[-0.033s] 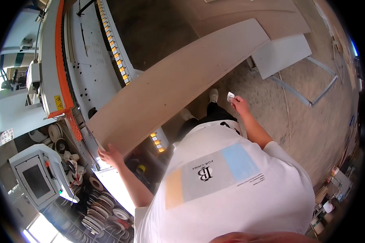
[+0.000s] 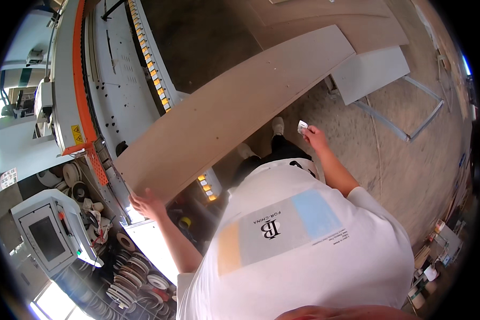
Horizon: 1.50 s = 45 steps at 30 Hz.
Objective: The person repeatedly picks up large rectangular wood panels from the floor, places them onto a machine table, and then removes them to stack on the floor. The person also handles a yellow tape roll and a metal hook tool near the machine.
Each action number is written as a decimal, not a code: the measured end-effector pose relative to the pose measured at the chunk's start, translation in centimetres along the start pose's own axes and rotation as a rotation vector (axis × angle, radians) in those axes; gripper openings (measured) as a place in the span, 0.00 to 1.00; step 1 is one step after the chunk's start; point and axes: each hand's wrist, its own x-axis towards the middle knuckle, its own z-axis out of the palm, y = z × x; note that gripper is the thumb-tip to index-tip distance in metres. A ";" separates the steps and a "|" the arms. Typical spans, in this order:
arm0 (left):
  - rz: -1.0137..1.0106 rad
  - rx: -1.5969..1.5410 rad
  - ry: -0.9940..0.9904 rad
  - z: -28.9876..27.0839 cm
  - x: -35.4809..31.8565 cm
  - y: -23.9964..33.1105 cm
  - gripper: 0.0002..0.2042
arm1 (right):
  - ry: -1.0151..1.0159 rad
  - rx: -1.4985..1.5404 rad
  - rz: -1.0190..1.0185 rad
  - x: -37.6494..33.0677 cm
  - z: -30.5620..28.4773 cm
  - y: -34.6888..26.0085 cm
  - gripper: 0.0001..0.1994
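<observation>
A long brown panel (image 2: 218, 117) spans from the machine on the left to a pale board at the upper right. My left hand (image 2: 148, 205) grips the panel's near left end, with the thumb along its top and the other fingers at the end edge, partly hidden. Away from the panel, over the floor, my right hand (image 2: 317, 138) pinches a small white printed label (image 2: 302, 126) between thumb and fingers.
Left of me stands a long machine with an orange rail (image 2: 80, 74) and a row of yellow-and-white rollers (image 2: 153, 72). A control screen (image 2: 47, 238) and stacked edging rolls (image 2: 130, 280) are at lower left. The pale board (image 2: 370, 74) rests on a metal frame (image 2: 426, 121).
The view and the hands have shifted very slightly. My left hand still grips the panel's end, and my right hand still holds the label.
</observation>
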 end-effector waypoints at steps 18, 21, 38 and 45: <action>-0.182 0.026 -0.208 0.6 0.0 2.9 0.37 | -0.548 0.007 -0.131 13.1 11.0 -12.2 0.10; -0.167 0.016 -0.235 1.1 0.0 2.0 0.39 | -0.593 0.064 -0.064 14.0 11.5 -13.6 0.10; -0.144 0.039 -0.219 0.9 0.2 2.2 0.39 | 0.103 -0.574 -0.326 18.8 11.0 -13.2 0.21; -0.133 0.025 -0.158 2.0 0.0 2.3 0.39 | 0.112 -0.395 -0.586 18.3 11.1 -15.0 0.17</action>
